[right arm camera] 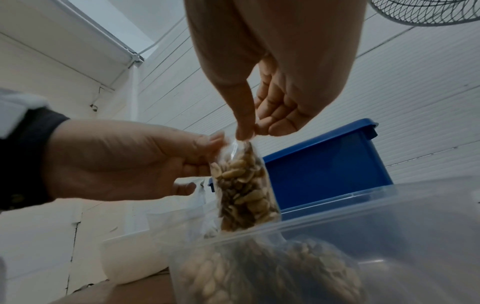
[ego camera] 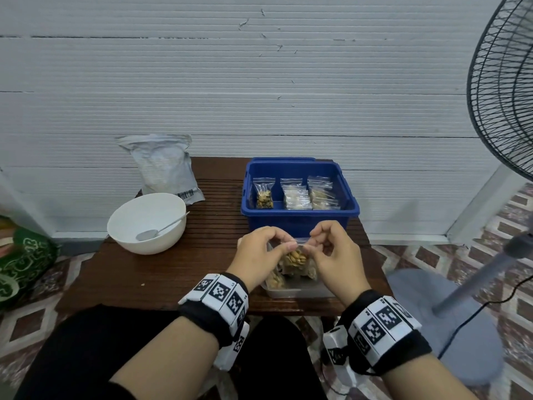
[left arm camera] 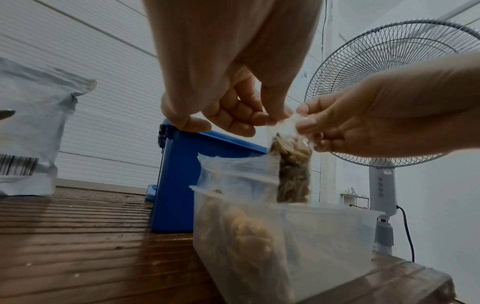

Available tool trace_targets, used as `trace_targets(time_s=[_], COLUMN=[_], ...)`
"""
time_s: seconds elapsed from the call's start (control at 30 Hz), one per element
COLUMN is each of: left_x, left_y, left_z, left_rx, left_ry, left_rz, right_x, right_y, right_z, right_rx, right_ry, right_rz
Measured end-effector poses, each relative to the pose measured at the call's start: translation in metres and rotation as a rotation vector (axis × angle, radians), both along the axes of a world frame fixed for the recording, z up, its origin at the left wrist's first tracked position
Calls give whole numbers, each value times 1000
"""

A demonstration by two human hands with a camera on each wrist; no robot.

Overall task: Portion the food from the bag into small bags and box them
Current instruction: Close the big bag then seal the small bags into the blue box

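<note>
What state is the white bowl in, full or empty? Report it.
Empty of food: the white bowl shows a bare inner surface in the head view, with only a metal spoon lying inside it.

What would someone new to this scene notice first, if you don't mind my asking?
Both hands, left hand and right hand, pinch the top of a small clear bag of nuts just above a clear plastic container at the table's near edge. Behind it sits a blue bin holding small bags, and to the left a white bowl with a spoon.
</note>
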State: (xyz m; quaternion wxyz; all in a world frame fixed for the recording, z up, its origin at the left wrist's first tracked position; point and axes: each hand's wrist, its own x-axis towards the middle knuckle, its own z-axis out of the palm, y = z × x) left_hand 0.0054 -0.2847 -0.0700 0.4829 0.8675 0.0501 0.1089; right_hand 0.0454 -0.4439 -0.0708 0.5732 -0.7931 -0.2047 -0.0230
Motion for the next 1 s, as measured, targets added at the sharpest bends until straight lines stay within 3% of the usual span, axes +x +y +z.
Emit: trace_targets(time_s=[0.27,0.37,0.47,0.6,0.83,1.0], left_x=[-1,1,2,5,29,55], left_y=[6,6,6,26,75,94], left_z=[5,6,12,16,12,7], left_rx=[-31,-16,-73,-137,-141,-140], left_ry=[-19,-5,-31,-94,-28,48], left_rz=[31,22,3,112,370,402], right_x=[3,7,11,26,87,139], right_y=[0,0,0,2,36,83], right_z=[5,10,18,53,141,147], right_rx=[-83,-234,-266,-286,-507,-839], right_ry=[48,-7,-53,-24,-127,-142], right_rz=[39,20,23,106,134,253])
